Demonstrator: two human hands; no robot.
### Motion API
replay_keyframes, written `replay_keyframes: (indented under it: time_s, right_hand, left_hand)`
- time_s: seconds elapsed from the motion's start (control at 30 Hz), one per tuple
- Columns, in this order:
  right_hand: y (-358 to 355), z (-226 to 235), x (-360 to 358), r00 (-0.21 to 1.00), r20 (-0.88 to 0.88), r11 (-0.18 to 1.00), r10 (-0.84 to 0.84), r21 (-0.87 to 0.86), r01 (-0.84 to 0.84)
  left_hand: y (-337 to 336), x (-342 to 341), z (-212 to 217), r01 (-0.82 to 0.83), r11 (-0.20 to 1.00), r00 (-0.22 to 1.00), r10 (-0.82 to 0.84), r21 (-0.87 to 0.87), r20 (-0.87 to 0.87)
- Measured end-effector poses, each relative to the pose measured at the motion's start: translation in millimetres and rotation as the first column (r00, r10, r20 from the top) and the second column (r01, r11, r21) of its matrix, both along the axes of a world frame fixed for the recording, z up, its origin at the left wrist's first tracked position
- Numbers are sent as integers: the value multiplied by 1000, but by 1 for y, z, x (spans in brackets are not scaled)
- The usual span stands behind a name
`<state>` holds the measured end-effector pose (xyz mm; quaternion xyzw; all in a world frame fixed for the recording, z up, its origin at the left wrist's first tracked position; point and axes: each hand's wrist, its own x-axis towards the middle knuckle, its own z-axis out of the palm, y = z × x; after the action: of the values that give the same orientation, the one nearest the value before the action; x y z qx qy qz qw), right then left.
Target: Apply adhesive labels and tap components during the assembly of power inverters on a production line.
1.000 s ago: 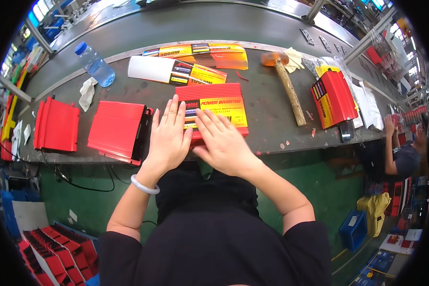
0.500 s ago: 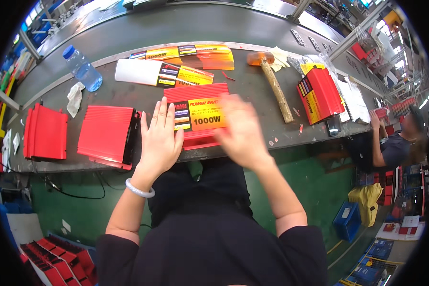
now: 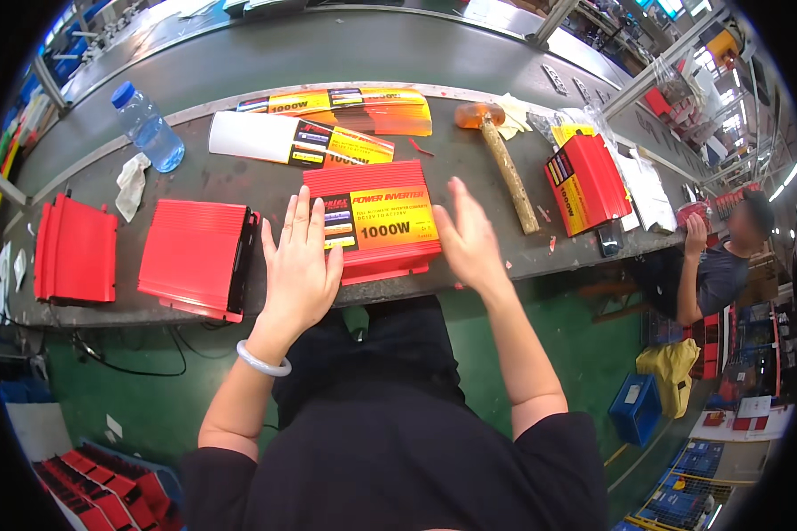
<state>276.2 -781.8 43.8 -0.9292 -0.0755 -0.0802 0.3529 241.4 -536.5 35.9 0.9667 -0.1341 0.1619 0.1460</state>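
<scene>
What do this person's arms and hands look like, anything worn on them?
Both forearms are bare. The left hand has a pale, smooth bangle round its wrist. The right hand shows no ring, watch or glove. Short black sleeves cover the upper arms, part of a black top.

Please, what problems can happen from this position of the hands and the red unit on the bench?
The red unit lies near the bench's front edge, with only the left hand resting on it; the right hand is lifted beside it. A push could slide it off toward the lap. The mallet lies close on the right, so a sweeping right hand might knock it.
</scene>
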Motion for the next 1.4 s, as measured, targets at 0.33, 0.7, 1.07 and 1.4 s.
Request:
replay_keyframes:
  time_s: [0.33,0.7,1.07,1.4]
  right_hand:
    - [36,-14,29,999,48,991,-20,135,14]
    - [45,-3,21,996,-8,996,-88,-23,88]
    - [39,-6,34,993,-44,991,-106,83,110]
    - [41,-6,35,990,-13,983,-137,-127,134]
  left_hand:
    - [-5,-12,-4,-24,996,1000,22,-91,-23]
    - [-7,-10,-6,-25,991,1000,22,-135,-20]
    - [-8,-9,-8,-28,991,1000,27,-132,-14]
    - [-8,-9,-5,-27,993,1000,26,-115,-4]
